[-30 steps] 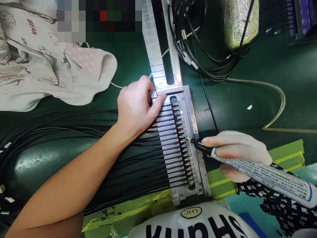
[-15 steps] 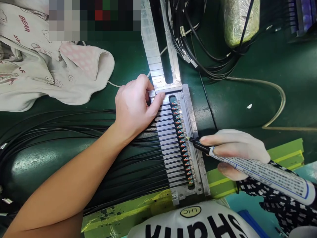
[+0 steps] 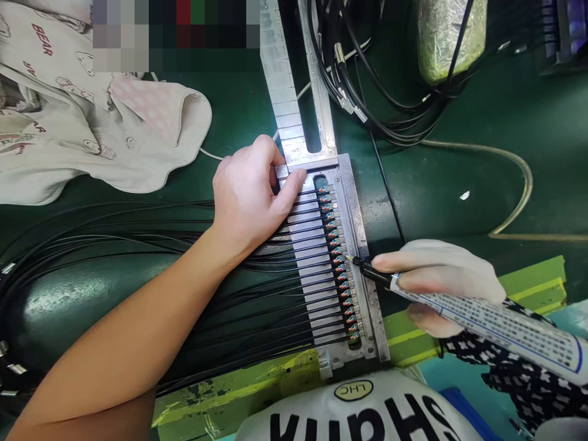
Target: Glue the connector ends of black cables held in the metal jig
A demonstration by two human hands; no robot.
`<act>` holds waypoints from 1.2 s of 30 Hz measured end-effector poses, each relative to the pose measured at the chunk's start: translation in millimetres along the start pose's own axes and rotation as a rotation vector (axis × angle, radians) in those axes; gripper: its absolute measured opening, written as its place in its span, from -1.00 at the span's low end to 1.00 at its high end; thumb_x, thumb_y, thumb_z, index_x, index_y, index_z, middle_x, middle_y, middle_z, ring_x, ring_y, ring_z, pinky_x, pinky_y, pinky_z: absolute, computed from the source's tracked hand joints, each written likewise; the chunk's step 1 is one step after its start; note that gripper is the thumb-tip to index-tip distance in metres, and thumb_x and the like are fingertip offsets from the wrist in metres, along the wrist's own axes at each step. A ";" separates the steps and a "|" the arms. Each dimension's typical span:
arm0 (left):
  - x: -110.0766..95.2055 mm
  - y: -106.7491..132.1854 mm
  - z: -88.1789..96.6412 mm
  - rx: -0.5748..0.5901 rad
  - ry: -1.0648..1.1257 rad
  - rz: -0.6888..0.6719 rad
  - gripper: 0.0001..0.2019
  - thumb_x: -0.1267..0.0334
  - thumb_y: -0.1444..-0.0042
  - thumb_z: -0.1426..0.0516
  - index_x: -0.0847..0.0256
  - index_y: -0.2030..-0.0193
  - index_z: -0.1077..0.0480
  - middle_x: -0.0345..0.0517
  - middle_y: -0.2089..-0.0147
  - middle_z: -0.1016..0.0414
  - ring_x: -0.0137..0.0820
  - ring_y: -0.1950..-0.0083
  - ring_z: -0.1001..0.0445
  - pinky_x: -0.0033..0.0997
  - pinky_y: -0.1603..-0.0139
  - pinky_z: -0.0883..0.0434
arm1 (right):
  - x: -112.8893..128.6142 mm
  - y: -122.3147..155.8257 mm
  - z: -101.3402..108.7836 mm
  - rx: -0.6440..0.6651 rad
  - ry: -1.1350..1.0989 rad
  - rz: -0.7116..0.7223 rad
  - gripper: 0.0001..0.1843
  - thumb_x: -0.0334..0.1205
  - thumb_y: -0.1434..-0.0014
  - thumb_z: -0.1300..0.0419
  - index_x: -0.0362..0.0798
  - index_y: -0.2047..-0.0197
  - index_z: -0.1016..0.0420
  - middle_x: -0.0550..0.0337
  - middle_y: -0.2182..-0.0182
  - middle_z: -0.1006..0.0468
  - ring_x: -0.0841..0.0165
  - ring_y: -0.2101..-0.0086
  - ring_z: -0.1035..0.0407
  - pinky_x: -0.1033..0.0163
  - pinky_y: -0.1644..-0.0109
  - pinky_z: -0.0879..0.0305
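Head view: green worktop (image 3: 441, 202). Black cables (image 3: 138, 236), numerous, their ends side by side across the metal fixture (image 3: 362, 239) on the worktop. Pen (image 3: 487, 324), clasped in the right hand (image 3: 452, 269). Left hand (image 3: 250, 190), grip clamping the fixture's upper corner. Coloured wire ends (image 3: 341, 277), one row in its slot; pen tip beside them, contact unclear. Risks, as judged: fixture shifting if the left grip slackens; tip straying onto neighbours, given close spacing.

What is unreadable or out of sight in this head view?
In the head view:
Print on the white-and-black cylindrical pen: too small, blurred.
Whether its tip touches the tiny silver metal connectors: too small to tell.
Bare left hand: most fingertips hidden by the hand itself.
Slotted silver metal rail: far end cut off by the top edge.
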State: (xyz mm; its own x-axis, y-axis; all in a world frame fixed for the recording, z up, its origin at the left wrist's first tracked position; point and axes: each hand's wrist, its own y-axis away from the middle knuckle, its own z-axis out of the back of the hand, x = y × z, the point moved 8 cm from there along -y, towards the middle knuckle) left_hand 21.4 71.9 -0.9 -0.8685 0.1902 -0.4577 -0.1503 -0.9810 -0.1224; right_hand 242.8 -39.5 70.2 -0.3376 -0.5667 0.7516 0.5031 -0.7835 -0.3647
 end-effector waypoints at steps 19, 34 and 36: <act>2.2 0.4 -2.1 0.019 0.015 0.022 -0.76 -0.01 -0.20 -0.16 0.07 0.19 -0.28 -0.19 0.38 -0.32 -0.24 0.21 -0.47 -0.17 0.05 -0.38 | 0.5 0.8 1.3 -0.003 0.018 0.017 -0.87 -0.24 -0.25 -0.26 -0.02 0.12 -0.49 -0.01 0.09 -0.69 0.26 0.21 -0.63 0.15 0.15 -0.61; 6.2 2.3 -7.9 0.056 0.051 0.034 -0.69 -0.08 -0.26 -0.12 0.11 0.11 -0.29 -0.17 0.31 -0.35 -0.21 0.08 -0.49 -0.04 -0.15 -0.39 | 0.9 6.5 -2.8 0.032 0.002 -0.018 -0.88 -0.22 -0.25 -0.24 -0.05 0.16 -0.48 -0.07 0.12 -0.70 0.28 0.29 -0.63 0.14 0.20 -0.59; 6.0 2.2 -7.3 0.046 0.045 0.026 -0.68 -0.11 -0.27 -0.11 0.10 0.13 -0.29 -0.19 0.32 -0.34 -0.22 0.09 -0.50 -0.04 -0.13 -0.40 | 1.7 6.8 -2.1 0.025 -0.001 -0.010 -0.88 -0.23 -0.24 -0.25 -0.04 0.15 -0.48 -0.06 0.13 -0.70 0.29 0.31 -0.63 0.14 0.22 -0.59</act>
State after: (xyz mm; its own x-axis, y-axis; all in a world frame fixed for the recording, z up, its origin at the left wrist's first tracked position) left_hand 19.2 71.2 -10.3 -0.8503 0.1648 -0.4999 -0.1502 -0.9862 -0.0696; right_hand 243.9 -46.4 67.8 -0.3418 -0.5581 0.7561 0.5192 -0.7828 -0.3430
